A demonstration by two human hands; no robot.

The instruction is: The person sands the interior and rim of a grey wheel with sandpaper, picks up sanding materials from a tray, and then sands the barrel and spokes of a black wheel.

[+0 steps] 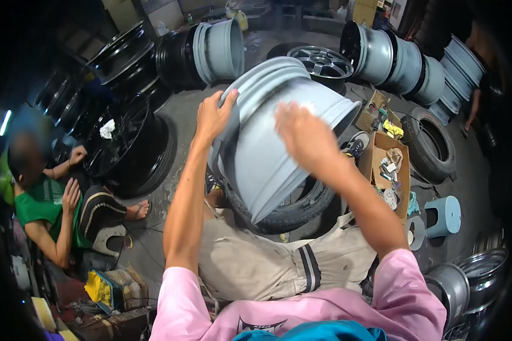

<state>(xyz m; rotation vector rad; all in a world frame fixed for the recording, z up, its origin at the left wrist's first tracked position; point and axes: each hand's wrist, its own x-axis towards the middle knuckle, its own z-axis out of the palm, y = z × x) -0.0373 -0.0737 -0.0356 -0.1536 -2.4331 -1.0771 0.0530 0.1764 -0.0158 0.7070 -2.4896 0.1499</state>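
A grey-primed wheel rim [273, 142] stands tilted between my knees, on a black tyre [301, 213] lying on the floor. Dark patches show along its groove and left side. My left hand [216, 113] grips the rim's upper left edge, the thumb and fingers bent around the lip. Over the barrel's pale upper surface is my right hand [304, 133], smeared by motion; whether it holds anything is hidden.
Primed rims [219, 50] stand at the back. A cardboard box [389, 170] of small items, a loose tyre [428, 145] and a blue stool [444, 216] are at right. A person in green [45, 204] sits at left beside a black wheel [125, 148].
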